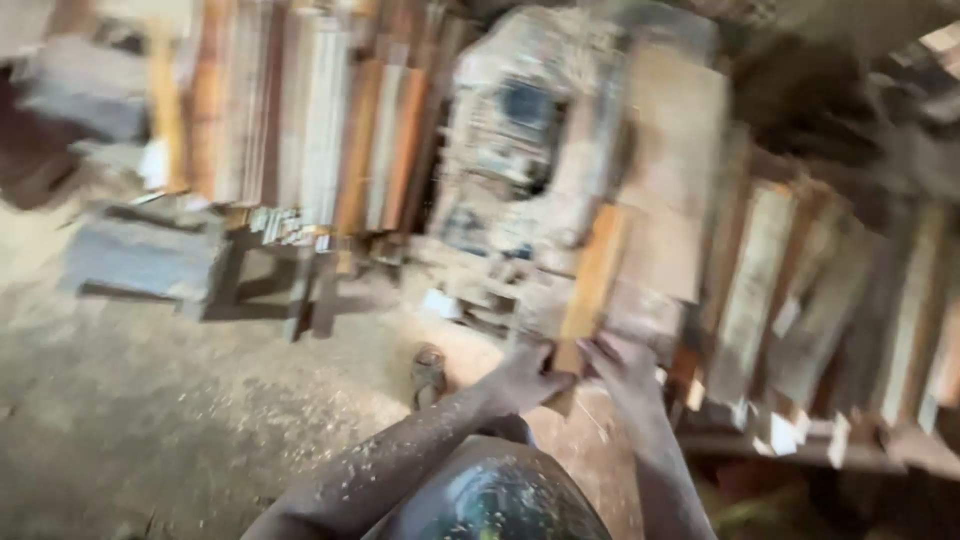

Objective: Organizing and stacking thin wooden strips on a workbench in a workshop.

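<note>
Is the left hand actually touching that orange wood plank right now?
Touching. The head view shows the left hand wrapped around the bottom end of the orange plank, with the right hand gripping beside it.

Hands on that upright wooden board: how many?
2: the left hand and right hand both grip the narrow board at its lower end, side by side.

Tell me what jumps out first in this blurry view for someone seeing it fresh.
Both hands, the left hand and the right hand, grip the lower end of an orange-brown wooden plank held upright at centre. Behind it stands a dusty grey machine, with more planks leaning along the back and right. Sawdust covers the floor on the left.
</note>
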